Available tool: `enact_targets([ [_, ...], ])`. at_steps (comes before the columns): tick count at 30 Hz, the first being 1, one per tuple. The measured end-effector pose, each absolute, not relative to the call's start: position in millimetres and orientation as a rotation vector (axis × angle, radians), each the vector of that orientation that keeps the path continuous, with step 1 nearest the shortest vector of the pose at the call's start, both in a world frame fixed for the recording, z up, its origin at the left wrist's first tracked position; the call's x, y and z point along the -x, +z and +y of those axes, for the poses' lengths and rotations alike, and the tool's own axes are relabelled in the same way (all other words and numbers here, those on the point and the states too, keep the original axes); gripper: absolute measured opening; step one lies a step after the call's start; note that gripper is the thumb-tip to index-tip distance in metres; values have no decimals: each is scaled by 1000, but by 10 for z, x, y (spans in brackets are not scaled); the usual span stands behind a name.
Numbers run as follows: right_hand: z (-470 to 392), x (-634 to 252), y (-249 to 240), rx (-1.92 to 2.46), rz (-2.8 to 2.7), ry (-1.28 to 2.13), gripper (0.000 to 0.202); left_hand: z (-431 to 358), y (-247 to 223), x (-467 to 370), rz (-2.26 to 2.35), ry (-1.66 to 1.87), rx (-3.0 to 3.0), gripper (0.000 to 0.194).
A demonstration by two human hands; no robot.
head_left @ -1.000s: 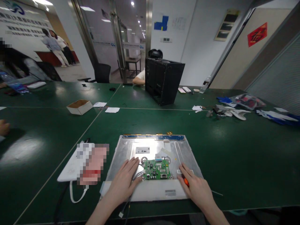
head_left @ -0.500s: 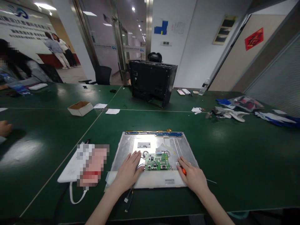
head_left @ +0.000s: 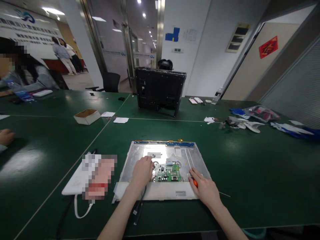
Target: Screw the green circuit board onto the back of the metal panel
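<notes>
A flat display panel (head_left: 202,166) with a bare metal back lies on the table before me. Mounted on it is a green circuit board (head_left: 166,172), and a blue strip board (head_left: 150,142) runs along its far edge. My left hand (head_left: 143,170) is over the panel's left part, fingers bent and close together at the green board's left edge; whatever they pinch is hidden. On the panel's right side rests my right hand (head_left: 206,190), closed around a screwdriver with an orange handle (head_left: 195,183); its thin shaft sticks out to the right. Dark cables (head_left: 138,210) hang off the near edge.
Left of the panel lie a white device (head_left: 75,181) with a cable and a blurred pink item (head_left: 102,176). Farther off are an open cardboard box (head_left: 87,117), a black monitor casing (head_left: 160,90) and gloves (head_left: 252,126). A person (head_left: 37,75) sits at the far left.
My left hand has gone from lying flat with fingers stretched to bent fingers, and shifted slightly forward at the board's left edge. My right hand stays on the panel with the screwdriver.
</notes>
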State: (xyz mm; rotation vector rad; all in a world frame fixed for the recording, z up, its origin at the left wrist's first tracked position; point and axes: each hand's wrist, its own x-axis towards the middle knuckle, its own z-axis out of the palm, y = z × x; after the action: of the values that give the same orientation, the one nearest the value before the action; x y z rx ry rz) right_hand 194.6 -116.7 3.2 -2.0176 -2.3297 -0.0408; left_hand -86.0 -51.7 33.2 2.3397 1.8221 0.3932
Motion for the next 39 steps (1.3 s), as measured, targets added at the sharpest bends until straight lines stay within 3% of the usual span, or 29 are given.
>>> enact_targets([
  [8, -1154, -1925, 55, 1989, -2292, 63, 44, -67, 347, 943, 1640, 352, -2418, 26],
  [12, -1090, -1946, 316, 1809, -2150, 257, 38, 71, 289, 1006, 1508, 403, -2406, 27],
  [16, -982, -1918, 790, 1544, -1699, 532, 33, 166, 210, 1033, 1373, 509, -2383, 29],
  [20, -743, -1810, 1044, 1121, -1227, 1059, 28, 225, 134, 1053, 1281, 576, -2360, 30],
  [26, -280, -1584, 662, 930, -995, 1558, 45, 227, 65, 1058, 1264, 650, -2335, 28],
  [39, -140, -1536, 100, 895, -937, 1574, 42, 188, -18, 1040, 1324, 754, -2303, 16],
])
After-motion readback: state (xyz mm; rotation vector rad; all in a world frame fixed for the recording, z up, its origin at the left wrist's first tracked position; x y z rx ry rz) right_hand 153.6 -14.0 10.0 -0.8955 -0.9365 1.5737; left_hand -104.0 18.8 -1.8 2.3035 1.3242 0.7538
